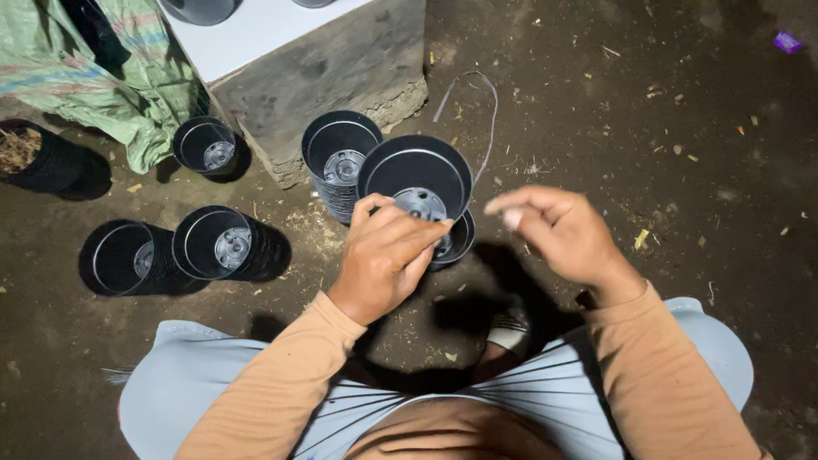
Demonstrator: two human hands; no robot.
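Above dirt floor [648, 128]: left hand [385, 255] tilts black pot [415, 177], mouth toward camera.

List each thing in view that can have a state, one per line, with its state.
Held pot: tilted, empty, gripped at its rim.
Left hand: closed on the held pot.
Right hand: raised, fingers pinched, apart from the pot.
Pot stack: upright, nested, top one empty.
Small pot: upright, empty.
Two stacks: lying on their sides.
Far-left pot: filled with dry husk.
Sack: crumpled.
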